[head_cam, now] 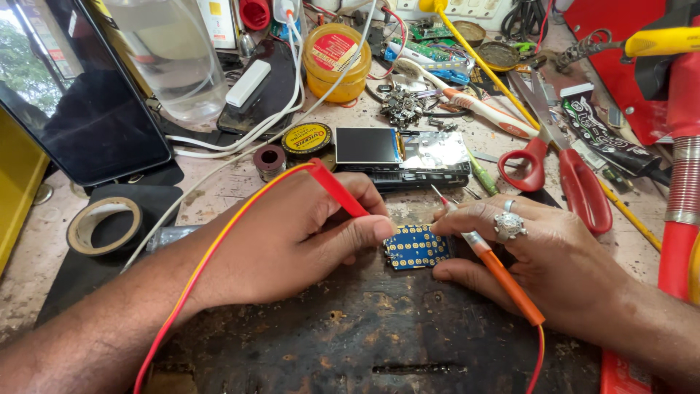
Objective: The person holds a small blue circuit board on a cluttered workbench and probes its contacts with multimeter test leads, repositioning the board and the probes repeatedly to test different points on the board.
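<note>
A small blue circuit board (417,246) with gold pads lies on a dark, worn mat (364,335) between my hands. My left hand (292,237) grips a red test probe (335,188) whose tip is hidden behind my thumb at the board's left edge; its red and yellow lead runs back over my forearm. My right hand (539,255), wearing a large silver ring, holds an orange test probe (503,277) and pins the board's right edge with the fingertips. That probe's thin red tip points up and away from the board.
Behind the board lies an opened phone with its small screen (367,144) exposed. Red-handled scissors (576,182) lie right, a toothbrush (474,102) and loose parts behind. A tape roll (102,225), solder paste tin (306,138), yellow jar (337,62) and dark tablet (87,102) stand left.
</note>
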